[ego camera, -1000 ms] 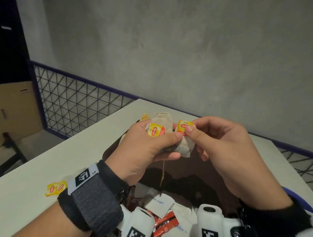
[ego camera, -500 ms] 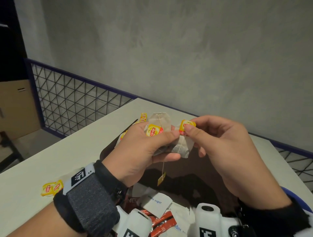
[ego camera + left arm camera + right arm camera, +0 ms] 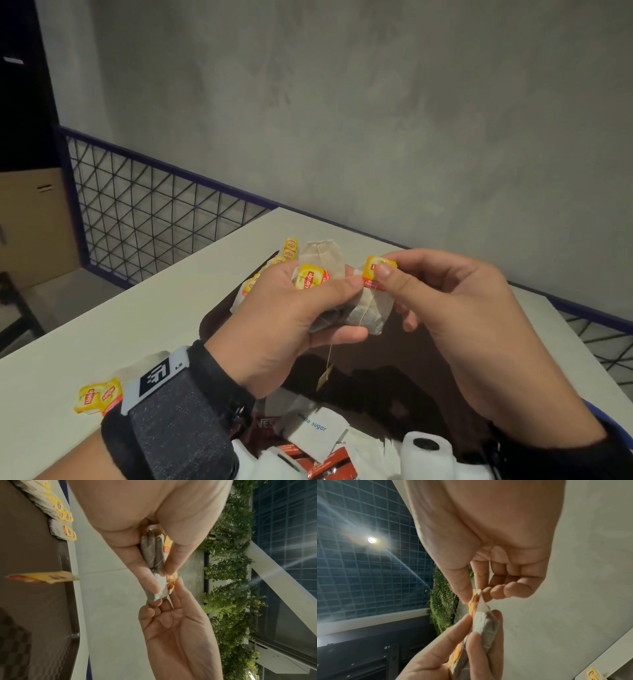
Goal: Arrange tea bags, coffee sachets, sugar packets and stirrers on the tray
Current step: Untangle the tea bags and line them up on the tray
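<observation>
Left hand (image 3: 291, 318) gripping a bunch of tea bags (image 3: 363, 308) above the tray (image 3: 428, 377); right hand (image 3: 455, 308) pinching one yellow tag (image 3: 376, 270). Likely separating a single bag from the bunch. Next: pull it free without snagging strings, then lay it beside the row of bags (image 3: 270, 270) at the tray's far edge.

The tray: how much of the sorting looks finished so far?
Done: a row of tea bags lines the far edge of the tray. In hand: the left hand grips a bunch of tea bags while the right hand pinches one tag. Left: sugar packets and red sachets lie jumbled nearby; stirrers aren't visible.
</observation>
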`<action>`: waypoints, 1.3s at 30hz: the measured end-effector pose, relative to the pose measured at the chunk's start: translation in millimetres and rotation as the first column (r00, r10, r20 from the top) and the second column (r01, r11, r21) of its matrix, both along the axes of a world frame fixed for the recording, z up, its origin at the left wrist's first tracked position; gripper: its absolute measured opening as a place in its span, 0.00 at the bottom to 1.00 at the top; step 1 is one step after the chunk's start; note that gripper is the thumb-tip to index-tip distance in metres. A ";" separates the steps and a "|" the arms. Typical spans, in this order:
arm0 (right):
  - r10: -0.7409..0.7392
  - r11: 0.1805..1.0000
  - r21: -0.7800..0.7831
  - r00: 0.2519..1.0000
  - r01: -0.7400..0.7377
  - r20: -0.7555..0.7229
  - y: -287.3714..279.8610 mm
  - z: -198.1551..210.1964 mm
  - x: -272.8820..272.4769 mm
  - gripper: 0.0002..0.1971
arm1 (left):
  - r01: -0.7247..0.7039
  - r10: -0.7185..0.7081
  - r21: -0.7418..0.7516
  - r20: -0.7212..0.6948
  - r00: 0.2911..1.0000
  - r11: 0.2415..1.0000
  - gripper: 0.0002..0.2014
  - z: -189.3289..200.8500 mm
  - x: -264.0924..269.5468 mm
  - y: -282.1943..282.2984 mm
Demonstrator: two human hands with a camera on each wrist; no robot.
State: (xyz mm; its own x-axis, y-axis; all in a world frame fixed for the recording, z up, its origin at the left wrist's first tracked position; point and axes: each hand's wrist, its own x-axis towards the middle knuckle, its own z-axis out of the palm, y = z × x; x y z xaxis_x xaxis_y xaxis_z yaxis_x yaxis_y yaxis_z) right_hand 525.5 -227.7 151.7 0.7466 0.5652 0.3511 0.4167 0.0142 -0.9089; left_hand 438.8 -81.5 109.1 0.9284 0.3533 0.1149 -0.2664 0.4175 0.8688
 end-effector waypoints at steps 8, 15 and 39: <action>0.009 0.998 -0.063 1.000 -0.009 -0.003 -0.4 1.8 -2.0 0.04 | 0.025 -0.025 0.001 -0.008 1.000 1.000 0.11 0.9 -1.2 0.6; 0.059 0.997 -0.052 0.997 -0.056 0.044 -0.2 1.6 -2.6 0.03 | 0.021 -0.021 -0.006 -0.011 1.000 1.000 0.08 1.6 -0.7 -0.1; 0.017 0.996 -0.087 0.999 -0.014 0.031 0.4 -3.7 0.7 0.04 | -0.056 0.055 -0.062 -0.020 0.998 0.996 0.13 4.8 0.6 -2.2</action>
